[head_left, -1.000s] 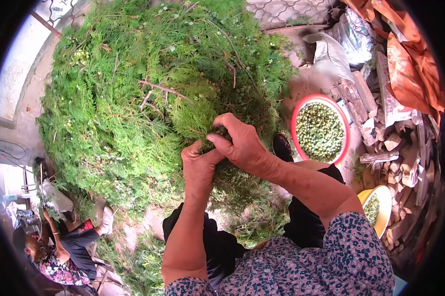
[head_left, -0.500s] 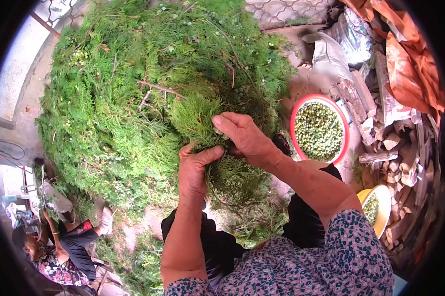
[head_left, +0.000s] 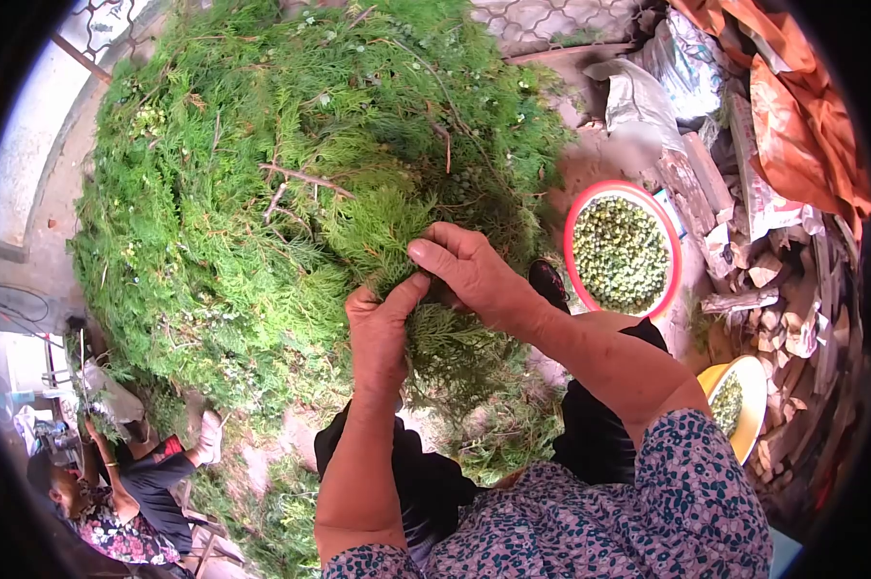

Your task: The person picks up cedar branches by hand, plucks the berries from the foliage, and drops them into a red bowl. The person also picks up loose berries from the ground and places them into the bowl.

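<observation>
A feathery green evergreen sprig (head_left: 382, 227) is held in front of my lap, above a large heap of cut branches (head_left: 194, 212). My left hand (head_left: 380, 323) pinches it from below, with thumb and bent forefinger closed. Just to the right and higher, my right hand (head_left: 464, 270) is closed with its thumb against the sprig's right side. What lies between the right fingertips is hidden. More foliage (head_left: 450, 343) hangs under my hands.
At the right is a red-rimmed basin (head_left: 569, 256) of small green cones, with a yellow basin (head_left: 763, 391) nearer me. Split firewood (head_left: 778, 318), sacks (head_left: 643, 106) and an orange sheet (head_left: 802, 135) line the right side. Another person (head_left: 117, 511) sits at lower left, handling a branch.
My left thumb has shifted slightly up and left, nearer the right hand. The right fingertips have moved a little left along the sprig. The view has shifted slightly.
</observation>
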`<state>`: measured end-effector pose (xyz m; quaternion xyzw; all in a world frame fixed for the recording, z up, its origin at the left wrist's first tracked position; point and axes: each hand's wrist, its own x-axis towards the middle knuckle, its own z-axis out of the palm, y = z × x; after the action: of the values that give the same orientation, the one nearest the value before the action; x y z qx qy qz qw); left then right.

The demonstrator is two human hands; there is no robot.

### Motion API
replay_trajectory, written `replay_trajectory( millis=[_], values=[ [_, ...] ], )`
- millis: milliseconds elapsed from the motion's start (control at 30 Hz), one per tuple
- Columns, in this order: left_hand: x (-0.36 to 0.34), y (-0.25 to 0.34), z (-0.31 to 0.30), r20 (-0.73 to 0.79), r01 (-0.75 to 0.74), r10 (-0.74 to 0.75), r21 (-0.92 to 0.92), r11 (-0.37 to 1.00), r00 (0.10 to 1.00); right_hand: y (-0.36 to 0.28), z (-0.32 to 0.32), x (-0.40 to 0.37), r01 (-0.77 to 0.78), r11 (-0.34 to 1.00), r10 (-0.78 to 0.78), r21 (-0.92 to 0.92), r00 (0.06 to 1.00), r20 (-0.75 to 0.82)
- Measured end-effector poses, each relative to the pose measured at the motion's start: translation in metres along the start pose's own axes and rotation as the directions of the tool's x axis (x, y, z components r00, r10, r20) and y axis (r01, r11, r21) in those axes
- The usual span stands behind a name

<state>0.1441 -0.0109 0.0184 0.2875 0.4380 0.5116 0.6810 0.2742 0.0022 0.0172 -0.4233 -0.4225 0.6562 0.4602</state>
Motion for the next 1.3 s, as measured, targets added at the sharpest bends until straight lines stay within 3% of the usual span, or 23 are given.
replay_trajectory(
  millis=[67, 133, 267, 333, 467, 533, 567, 600, 667, 700, 733, 767, 800, 833, 867, 900, 933, 1000, 1067, 1100, 1167, 1267, 1300],
  values=[
    [0.0, 0.001, -0.003, 0.007, 0.051, -0.051, -0.048, 0.998, 0.999, -0.002, -0.002, -0.001, -0.074, 0.995, 0.073, 0.073, 0.997, 0.022],
    [0.002, 0.001, -0.006, 0.018, 0.103, -0.102, -0.096, 0.99, 0.995, -0.002, -0.007, -0.002, -0.226, 0.898, 0.215, 0.377, 0.974, 0.071],
    [0.008, -0.001, -0.011, -0.001, 0.145, -0.148, -0.18, 0.973, 0.989, -0.006, -0.018, -0.001, -0.15, 0.882, 0.156, 0.447, 0.987, 0.025],
    [0.011, -0.001, -0.011, -0.044, 0.151, -0.164, -0.216, 0.965, 0.986, -0.004, -0.039, 0.002, -0.124, 0.846, 0.256, 0.518, 0.948, -0.19],
    [0.014, 0.003, -0.028, -0.045, 0.112, -0.12, -0.149, 0.982, 0.992, 0.009, -0.109, 0.001, 0.001, 0.894, 0.247, 0.447, 0.832, -0.497],
    [0.015, 0.008, -0.032, -0.052, 0.071, -0.095, -0.343, 0.937, 0.994, 0.026, -0.173, 0.0, 0.039, 0.873, 0.265, 0.486, 0.798, -0.541],
    [0.028, -0.009, -0.059, -0.157, -0.057, 0.004, -0.338, 0.939, 0.988, 0.026, -0.192, -0.004, 0.101, 0.881, 0.251, 0.462, 0.728, -0.638],
    [0.028, -0.009, -0.065, -0.161, -0.063, 0.008, -0.335, 0.94, 0.987, 0.026, -0.21, -0.009, 0.16, 0.889, 0.234, 0.429, 0.646, -0.726],
    [0.023, -0.008, -0.072, -0.15, -0.063, -0.005, -0.447, 0.892, 0.989, 0.04, -0.274, -0.019, 0.045, 0.925, 0.313, 0.376, 0.47, -0.825],
    [0.02, -0.006, -0.075, -0.141, -0.065, -0.008, -0.5, 0.863, 0.99, 0.057, -0.319, -0.027, 0.168, 0.904, 0.27, 0.394, 0.491, -0.828],
    [0.013, -0.002, -0.069, -0.145, -0.073, 0.0, -0.497, 0.864, 0.989, 0.074, -0.357, -0.037, 0.229, 0.926, 0.178, 0.299, 0.432, -0.884],
    [0.003, 0.001, -0.056, -0.184, -0.144, 0.082, -0.359, 0.922, 0.98, 0.092, -0.395, -0.046, 0.279, 0.94, 0.083, 0.195, 0.368, -0.926],
    [-0.006, 0.003, -0.051, -0.211, -0.21, 0.166, -0.21, 0.955, 0.963, 0.089, -0.397, -0.05, 0.198, 0.977, 0.02, 0.073, 0.256, -0.966],
    [-0.012, 0.002, -0.058, -0.217, -0.217, 0.172, -0.207, 0.954, 0.961, 0.083, -0.392, -0.054, 0.089, 0.996, -0.042, -0.03, 0.141, -0.989],
    [-0.02, -0.001, -0.072, -0.099, -0.25, 0.277, 0.227, 0.941, 0.956, 0.074, -0.389, -0.058, -0.063, 0.998, -0.013, -0.016, 0.048, -0.999],
    [-0.027, -0.005, -0.088, 0.053, -0.283, 0.319, 0.612, 0.739, 0.946, 0.082, -0.399, -0.055, -0.033, 0.999, 0.008, 0.006, 0.068, -0.998],
    [-0.033, -0.005, -0.099, 0.205, -0.309, 0.287, 0.868, 0.388, 0.936, 0.083, -0.396, -0.053, -0.003, 1.0, 0.03, 0.03, 0.089, -0.996],
    [-0.036, -0.005, -0.11, 0.318, -0.316, 0.189, 0.948, -0.038, 0.929, 0.071, -0.364, -0.049, -0.03, 0.994, 0.107, 0.103, 0.297, -0.949],
    [-0.027, -0.003, -0.109, 0.303, -0.285, 0.314, 0.953, -0.101, 0.9, 0.038, -0.301, -0.041, -0.064, 0.97, 0.238, 0.233, 0.432, -0.87],
    [-0.022, -0.002, -0.109, 0.294, -0.263, 0.373, 0.956, -0.132, 0.88, 0.031, -0.279, -0.034, -0.002, 0.955, 0.265, 0.297, 0.454, -0.851],
    [-0.016, 0.003, -0.109, 0.272, -0.225, 0.432, 0.962, -0.157, 0.86, 0.029, -0.241, -0.027, 0.049, 0.951, 0.207, 0.305, 0.633, -0.746],
    [-0.015, 0.027, -0.108, 0.007, -0.157, 0.377, 0.916, 0.369, 0.926, 0.049, -0.198, -0.023, 0.025, 0.972, 0.11, 0.233, 0.831, -0.545],
    [0.001, 0.018, -0.123, 0.134, -0.505, 0.487, 0.23, 0.832, 0.863, 0.042, -0.159, -0.03, -0.038, 0.999, 0.039, 0.014, 0.837, -0.546]
  ],
)
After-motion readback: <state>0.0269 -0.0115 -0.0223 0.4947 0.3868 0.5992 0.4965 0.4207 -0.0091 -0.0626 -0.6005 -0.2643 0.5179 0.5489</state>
